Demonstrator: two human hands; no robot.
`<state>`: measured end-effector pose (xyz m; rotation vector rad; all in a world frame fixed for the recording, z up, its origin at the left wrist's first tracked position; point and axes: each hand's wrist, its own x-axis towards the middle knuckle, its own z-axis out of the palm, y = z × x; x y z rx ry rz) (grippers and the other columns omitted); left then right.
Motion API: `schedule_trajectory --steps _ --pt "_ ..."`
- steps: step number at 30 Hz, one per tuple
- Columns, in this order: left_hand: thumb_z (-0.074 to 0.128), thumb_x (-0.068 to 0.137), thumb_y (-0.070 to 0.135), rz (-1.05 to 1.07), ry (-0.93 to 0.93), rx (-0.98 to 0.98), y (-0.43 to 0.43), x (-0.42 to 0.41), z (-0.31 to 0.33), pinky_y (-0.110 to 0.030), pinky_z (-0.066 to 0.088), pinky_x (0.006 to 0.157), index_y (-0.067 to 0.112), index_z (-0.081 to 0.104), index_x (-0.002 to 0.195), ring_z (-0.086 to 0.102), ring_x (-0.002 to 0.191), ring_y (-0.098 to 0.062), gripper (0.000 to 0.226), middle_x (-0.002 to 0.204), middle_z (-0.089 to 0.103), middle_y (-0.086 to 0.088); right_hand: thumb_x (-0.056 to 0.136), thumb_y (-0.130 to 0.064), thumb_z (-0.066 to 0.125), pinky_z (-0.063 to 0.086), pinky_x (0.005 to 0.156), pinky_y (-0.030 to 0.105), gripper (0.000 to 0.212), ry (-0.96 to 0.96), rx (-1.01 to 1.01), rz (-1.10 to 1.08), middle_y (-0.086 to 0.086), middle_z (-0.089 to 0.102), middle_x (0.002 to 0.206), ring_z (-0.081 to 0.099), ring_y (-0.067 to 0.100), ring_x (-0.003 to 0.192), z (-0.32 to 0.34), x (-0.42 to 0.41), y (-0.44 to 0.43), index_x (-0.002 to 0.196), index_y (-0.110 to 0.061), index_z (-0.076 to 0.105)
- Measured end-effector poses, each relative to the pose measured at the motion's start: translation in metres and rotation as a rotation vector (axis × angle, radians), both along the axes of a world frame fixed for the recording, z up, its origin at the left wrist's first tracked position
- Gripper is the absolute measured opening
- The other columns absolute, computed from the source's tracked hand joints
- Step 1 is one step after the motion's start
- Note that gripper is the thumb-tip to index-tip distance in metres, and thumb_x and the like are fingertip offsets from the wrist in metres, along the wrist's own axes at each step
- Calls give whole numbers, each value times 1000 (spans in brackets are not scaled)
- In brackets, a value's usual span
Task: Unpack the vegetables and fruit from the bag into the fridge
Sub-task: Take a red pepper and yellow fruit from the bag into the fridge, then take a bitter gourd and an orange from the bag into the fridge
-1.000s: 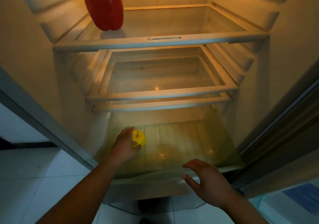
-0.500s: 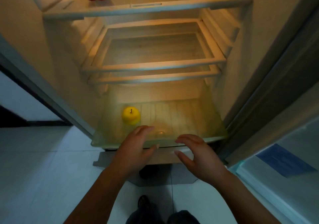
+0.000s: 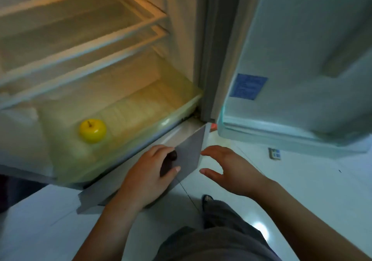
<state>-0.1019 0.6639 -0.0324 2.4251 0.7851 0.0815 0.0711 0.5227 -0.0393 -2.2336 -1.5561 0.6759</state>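
A yellow apple (image 3: 92,130) lies in the clear crisper drawer (image 3: 177,111) at the bottom of the open fridge. My left hand (image 3: 149,172) hovers in front of the fridge's grey base panel (image 3: 189,154), fingers loosely bent, holding nothing. My right hand (image 3: 227,168) is just right of it over the floor, fingers spread and relaxed, also holding nothing. Both hands are outside the drawer, right of and nearer than the apple. The bag and the red pepper are out of view.
Bare glass shelves (image 3: 84,45) sit above the drawer. The open fridge door (image 3: 302,69) stands at the right with a blue label (image 3: 248,86). White tiled floor (image 3: 312,190) lies below, with my grey-trousered leg (image 3: 221,230) and a small object (image 3: 274,153) on it.
My left hand let go of the apple and drew back out of the drawer. Both hands moved down and away from the drawer front. My view swung right toward the door.
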Motion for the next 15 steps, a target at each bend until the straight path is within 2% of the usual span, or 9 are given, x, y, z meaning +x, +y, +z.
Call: schedule_trajectory --steps 8,15 --pt "50 89 49 -411 178 -63 -55 39 -11 -22 26 104 27 37 139 29 133 -11 56 148 27 10 90 -56 40 27 111 29 55 -14 -142 -377 -11 30 150 28 8 136 -6 -38 -119 140 -34 33" --pt "51 88 49 -547 221 -33 -112 70 -4 -22 24 105 31 37 138 25 136 -12 54 151 24 8 88 -58 38 34 107 28 55 38 -70 -557 -10 34 147 36 9 131 -8 -38 -191 138 -33 38"
